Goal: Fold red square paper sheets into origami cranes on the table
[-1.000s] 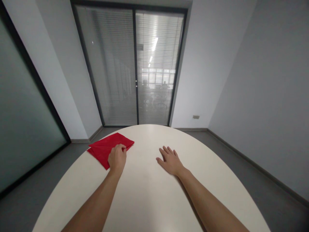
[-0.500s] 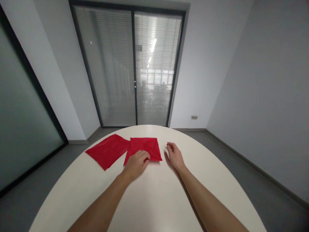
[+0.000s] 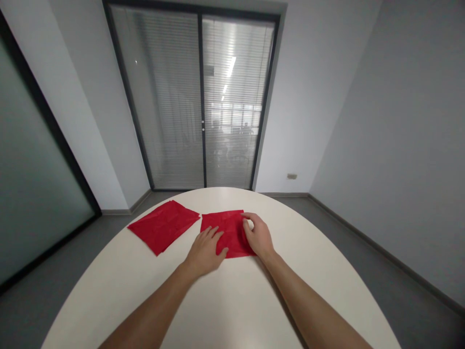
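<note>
A flat red sheet, creased like thin cloth or paper, lies on the white round table. My left hand rests palm down over its near left part, fingers spread. At the sheet's right edge is my right hand; its fingers are curved and a gap shows between thumb and forefinger. Whether those fingertips touch the sheet I cannot tell. To the left lies a pile of red sheets of the same look, turned at an angle, with more than one edge showing.
The table's curved far edge runs just behind the red sheets. Beyond it stand a dark-framed glass partition with blinds and pale walls. A small wall socket plate sits low on the right.
The red sheet under my hands has shifted right and toward me, apart from the pile. My left hand has spread its fingers. My right hand has come left to the sheet's edge.
</note>
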`<state>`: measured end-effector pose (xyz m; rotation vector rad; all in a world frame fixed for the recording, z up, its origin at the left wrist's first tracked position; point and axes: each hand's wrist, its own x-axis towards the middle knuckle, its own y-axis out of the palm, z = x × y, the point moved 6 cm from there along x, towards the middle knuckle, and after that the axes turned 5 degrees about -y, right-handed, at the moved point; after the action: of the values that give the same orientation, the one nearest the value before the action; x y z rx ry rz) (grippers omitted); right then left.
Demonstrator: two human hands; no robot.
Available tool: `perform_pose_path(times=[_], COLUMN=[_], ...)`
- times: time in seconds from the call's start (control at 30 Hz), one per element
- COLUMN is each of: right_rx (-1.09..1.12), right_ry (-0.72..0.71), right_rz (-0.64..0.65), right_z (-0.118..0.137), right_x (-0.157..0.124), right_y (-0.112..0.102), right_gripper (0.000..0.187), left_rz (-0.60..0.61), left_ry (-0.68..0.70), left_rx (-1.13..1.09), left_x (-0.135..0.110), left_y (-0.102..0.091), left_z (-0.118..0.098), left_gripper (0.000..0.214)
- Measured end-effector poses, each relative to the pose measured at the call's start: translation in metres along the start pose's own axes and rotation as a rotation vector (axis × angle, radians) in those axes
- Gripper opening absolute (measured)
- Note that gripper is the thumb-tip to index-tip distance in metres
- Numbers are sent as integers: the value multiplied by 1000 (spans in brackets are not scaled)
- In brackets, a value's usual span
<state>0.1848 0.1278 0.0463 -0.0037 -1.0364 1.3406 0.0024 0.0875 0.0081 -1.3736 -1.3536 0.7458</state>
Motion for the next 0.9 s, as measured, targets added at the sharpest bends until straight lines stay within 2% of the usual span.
perform_pose_path(times=[0.13, 0.23, 0.33, 0.4, 0.57, 0.67, 0.77, 0.83, 0.9], right_rx=[-109, -199, -279, -302, -314, -322, -314, -297, -281], right_ry=[-42, -88, -113, -106, -70, -64, -69, -77, -82], right_rz=[202, 349, 478, 518, 523, 531, 551, 584, 626], right_z=[19, 23, 18, 15, 13, 15, 19, 22, 23], right_x=[-7, -16, -23, -24, -20, -20, -23, -26, -29], right_y=[16, 28, 37, 38, 32, 29, 29, 30, 31], right_gripper=[36, 44, 53, 53, 54, 56, 57, 59, 61], left_rz=[-3, -80, -240, -286, -232, -201, -266, -320, -299], left_ry=[91, 46, -169, -300, -395, -426, -344, -200, -49], left_rx=[7, 35, 150, 212, 202, 154, 128, 93, 44], left_x=[-6, -3, 0, 1, 8, 13, 17, 18, 17], left_y=[-8, -20, -32, -33, -22, -19, -26, -30, -26], left_z=[-17, -15, 5, 20, 52, 63, 52, 33, 12], left_gripper=[54, 43, 43, 48, 61, 61, 55, 49, 48])
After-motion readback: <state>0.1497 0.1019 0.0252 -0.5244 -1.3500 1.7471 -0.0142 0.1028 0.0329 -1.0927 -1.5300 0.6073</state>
